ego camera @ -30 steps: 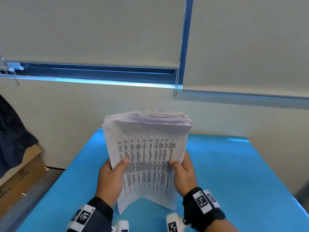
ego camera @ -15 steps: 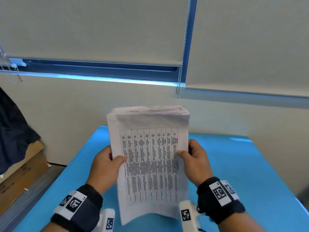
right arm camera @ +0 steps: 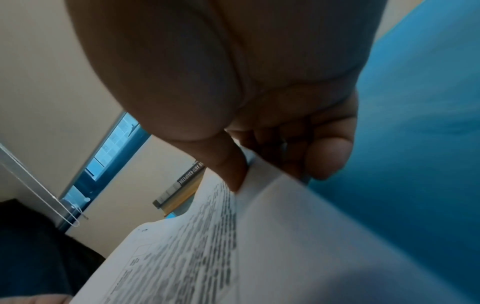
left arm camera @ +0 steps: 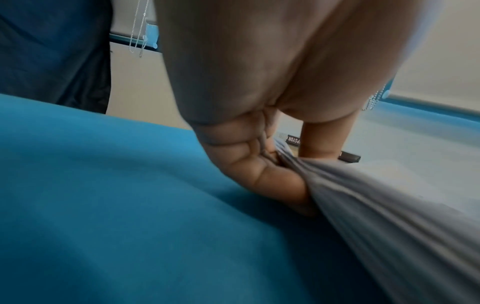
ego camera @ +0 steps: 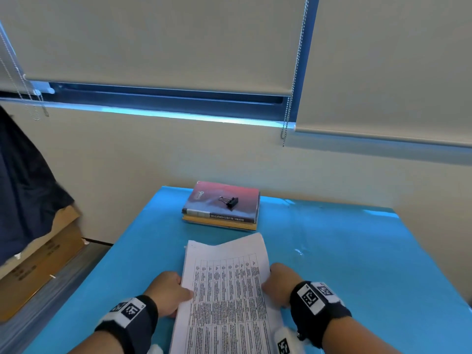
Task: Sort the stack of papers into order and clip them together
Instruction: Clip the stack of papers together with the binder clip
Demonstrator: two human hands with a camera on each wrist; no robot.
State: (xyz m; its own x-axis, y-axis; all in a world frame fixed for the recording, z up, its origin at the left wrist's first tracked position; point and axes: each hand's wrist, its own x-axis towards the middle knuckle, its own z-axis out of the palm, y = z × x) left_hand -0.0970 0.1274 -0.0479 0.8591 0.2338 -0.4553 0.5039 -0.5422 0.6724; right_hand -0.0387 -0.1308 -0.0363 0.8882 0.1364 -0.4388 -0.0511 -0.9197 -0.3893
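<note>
Both hands have the papers (ego camera: 224, 297) by the long edges, left hand (ego camera: 167, 293) pinching the left side, right hand (ego camera: 279, 283) with thumb on top and fingers curled under. The stack sits low over the near middle of the blue worktop (ego camera: 344, 264). The clip (ego camera: 229, 201) sits on the books (ego camera: 222, 206) at the far edge, with bare worktop between and off to the right.

The stack of papers (ego camera: 224, 295) is no longer standing upright between the hands; it is now lying low over the blue table (ego camera: 344, 264), printed table facing up. The left hand (ego camera: 167, 293) and right hand (ego camera: 279, 283) are gripping its side edges lower and nearer the body. Two books (ego camera: 221, 208) bearing a binder clip (ego camera: 229, 201), hidden before, are now showing.
</note>
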